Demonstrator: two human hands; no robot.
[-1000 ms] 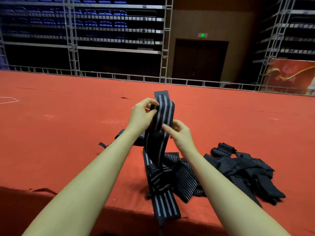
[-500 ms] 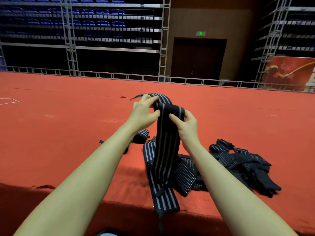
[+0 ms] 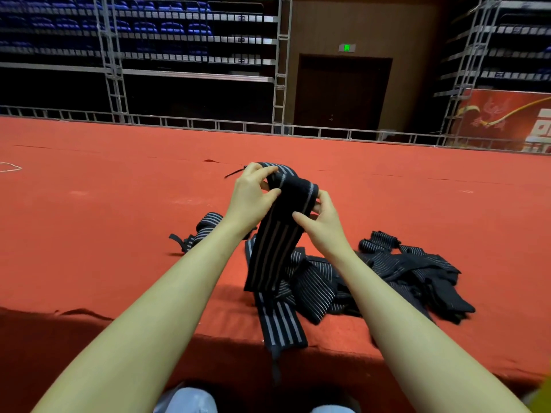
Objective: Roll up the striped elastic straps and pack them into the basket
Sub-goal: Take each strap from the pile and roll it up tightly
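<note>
No basket shows anywhere in view, and the inner side of the fold at the top of the held strap is hidden behind both hands. The left hand pinches that folded top between thumb and fingers, while the right hand grips its other edge, thumb laid across the front. It is black with thin pale stripes and hangs down to a heap of like straps on the red carpeted platform, with one rolled strap lying just left of the heap.
</note>
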